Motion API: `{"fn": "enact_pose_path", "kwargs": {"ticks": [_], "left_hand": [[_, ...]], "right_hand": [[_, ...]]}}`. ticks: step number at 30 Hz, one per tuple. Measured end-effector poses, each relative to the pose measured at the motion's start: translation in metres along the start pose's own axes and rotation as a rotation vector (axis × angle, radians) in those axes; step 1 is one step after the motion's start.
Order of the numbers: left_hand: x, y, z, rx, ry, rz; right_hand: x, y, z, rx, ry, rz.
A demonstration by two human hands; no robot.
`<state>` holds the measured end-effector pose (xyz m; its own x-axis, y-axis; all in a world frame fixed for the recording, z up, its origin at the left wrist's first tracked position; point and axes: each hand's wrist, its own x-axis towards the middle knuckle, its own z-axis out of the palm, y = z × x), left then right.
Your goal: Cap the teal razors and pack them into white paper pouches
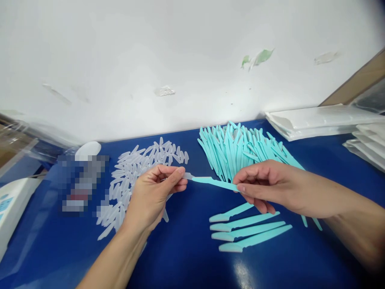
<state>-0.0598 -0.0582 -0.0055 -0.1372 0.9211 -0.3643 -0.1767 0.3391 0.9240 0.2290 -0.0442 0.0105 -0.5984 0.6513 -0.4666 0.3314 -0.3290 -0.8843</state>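
Between finger and thumb, my left hand (159,188) pinches a small translucent blade cap (188,176). My right hand (264,186) grips the handle end of a turquoise eyebrow razor (218,183), held nearly level above the table. The razor's blade end meets the cap; how far it sits inside, I cannot tell. Beside and behind my left hand spreads a loose pile of similar caps (129,172). Past my right hand lies a heap of turquoise razors (233,148). Below it, several razors (252,233) lie side by side, blade ends to the left.
A blue table (180,249) runs up to a white wall (192,60) with peeled patches. White plastic packaging (315,120) lies at the back right, with more stacked bags (369,144) at the right edge. At left are a white device (18,204) and a round white object (88,150).
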Motion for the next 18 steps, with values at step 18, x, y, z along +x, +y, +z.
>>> {"fn": "enact_pose_path", "kwargs": {"ticks": [18], "left_hand": [[-0.016, -0.013, 0.022, 0.023, -0.009, 0.021]], "right_hand": [[0.0, -0.003, 0.003, -0.044, 0.029, 0.001]]}}
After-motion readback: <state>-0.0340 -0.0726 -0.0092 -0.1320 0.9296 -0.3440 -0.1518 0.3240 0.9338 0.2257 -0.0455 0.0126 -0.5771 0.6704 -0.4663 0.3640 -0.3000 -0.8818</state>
